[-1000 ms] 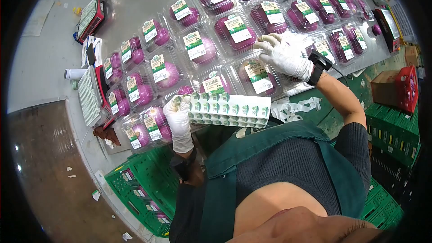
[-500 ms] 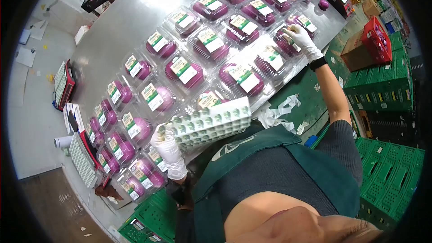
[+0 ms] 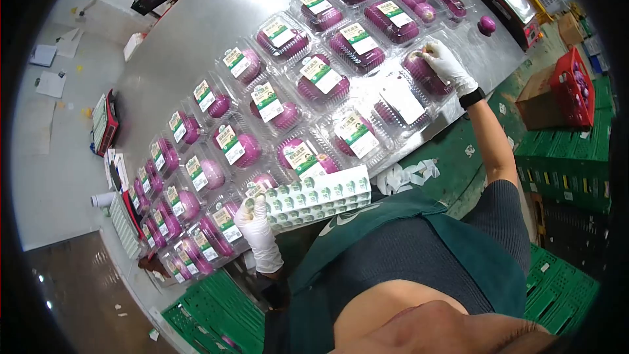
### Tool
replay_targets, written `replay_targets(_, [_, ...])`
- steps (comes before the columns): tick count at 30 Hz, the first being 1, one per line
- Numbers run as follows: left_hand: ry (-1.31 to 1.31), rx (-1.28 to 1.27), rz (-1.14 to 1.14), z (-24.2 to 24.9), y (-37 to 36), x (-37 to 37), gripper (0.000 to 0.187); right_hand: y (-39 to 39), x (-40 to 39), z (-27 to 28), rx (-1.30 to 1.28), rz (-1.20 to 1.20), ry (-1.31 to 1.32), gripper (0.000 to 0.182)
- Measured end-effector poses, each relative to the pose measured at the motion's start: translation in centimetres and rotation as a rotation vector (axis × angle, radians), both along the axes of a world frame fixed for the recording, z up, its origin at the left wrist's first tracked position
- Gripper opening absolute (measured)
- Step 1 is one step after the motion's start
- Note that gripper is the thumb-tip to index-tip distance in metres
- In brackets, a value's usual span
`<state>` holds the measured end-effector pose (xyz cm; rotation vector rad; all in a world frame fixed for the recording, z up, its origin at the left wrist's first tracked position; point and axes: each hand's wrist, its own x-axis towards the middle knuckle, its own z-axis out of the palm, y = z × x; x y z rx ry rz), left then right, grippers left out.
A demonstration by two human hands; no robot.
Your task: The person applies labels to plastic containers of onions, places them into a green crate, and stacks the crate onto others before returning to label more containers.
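Note:
My left hand (image 3: 260, 236), in a white glove, grips the left end of a white sheet of small round green stickers (image 3: 321, 195). The sheet is held tilted over the near edge of the packs. My right hand (image 3: 451, 69), also gloved, has its fingertips pinched together at the upper end of a clear plastic pack (image 3: 427, 77) of purple vegetables. Whatever lies between those fingertips is too small to make out. Beside that pack, nearer to me, another clear pack (image 3: 403, 101) bears a label bright with glare.
Rows of labelled packs (image 3: 321, 75) cover much of the steel table (image 3: 157, 59). A red scale (image 3: 511, 6) and a loose purple vegetable (image 3: 486, 25) are at the far right. Green crates (image 3: 563, 151) stand right of the table; crumpled white paper (image 3: 406, 177) lies below its edge.
The view has shifted slightly, and the sticker sheet appears lower and flatter. My right hand stays at the packs, its fingers lower against one of them. My left hand keeps its grip.

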<state>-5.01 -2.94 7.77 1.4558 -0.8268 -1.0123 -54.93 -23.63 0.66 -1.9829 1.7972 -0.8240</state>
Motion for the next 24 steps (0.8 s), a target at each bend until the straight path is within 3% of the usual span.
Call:
replay_targets(2, [-0.116, -0.005, 0.009, 0.1, 0.5, 0.2, 0.007, -1.7, -1.3, 0.2, 0.072, 0.09, 0.108, 0.016])
replay_targets(4, [-0.102, -0.015, 0.038, 1.2, 0.3, -1.1, 0.008, -2.6, -2.3, 1.4, 0.319, 0.147, 0.008, 0.013])
replay_targets(5, [-0.093, -0.019, 0.039, 1.3, 0.2, -1.5, 0.008, -3.2, -2.8, 1.6, 0.188, 0.243, 0.176, 0.013])
replay_targets(6, [-0.079, -0.024, 0.036, 1.3, 0.1, -1.7, 0.008, -3.5, -2.8, 2.4, 0.369, 0.2, 0.138, 0.013])
replay_targets(8, [-0.033, -0.017, 0.012, 1.0, -0.6, -1.9, 0.009, -4.1, -2.8, 1.8, 0.24, 0.232, 0.312, 0.012])
replay_targets(10, [0.019, -0.019, 0.002, 0.8, -1.3, -2.2, 0.011, -3.7, -1.4, 0.7, 0.136, 0.052, 0.471, 0.014])
replay_targets(11, [-0.014, -0.058, -0.051, 0.6, -1.6, -1.4, 0.013, -2.4, -1.4, 1.7, 0.058, -0.038, 0.489, 0.035])
replay_targets(12, [-0.065, -0.072, -0.068, 1.1, -1.9, -1.6, 0.012, -2.4, -1.6, 1.6, -0.008, -0.173, 0.637, 0.042])
replay_targets(14, [-0.174, -0.1, -0.074, 2.9, -3.3, -2.3, 0.012, -1.1, -0.6, 3.1, -0.168, -0.264, 0.462, 0.04])
replay_targets(16, [-0.083, -0.017, -0.067, 2.7, -4.4, -2.7, 0.011, 1.0, 4.6, 7.2, -0.152, 0.009, -0.003, 0.034])
replay_targets(18, [-0.126, -0.111, -0.176, 2.2, -5.6, -2.6, 0.013, 3.6, 12.0, 11.5, 0.031, 0.326, -0.291, 0.026])
replay_targets(22, [-0.027, -0.17, -0.223, 2.9, -6.8, -2.6, 0.014, 6.6, 19.7, 15.5, 0.131, 0.719, -0.325, 0.038])
replay_targets(24, [-0.005, -0.215, -0.221, 3.6, -7.0, -2.2, 0.015, 6.7, 20.9, 14.3, 0.242, 0.723, -0.168, 0.036])
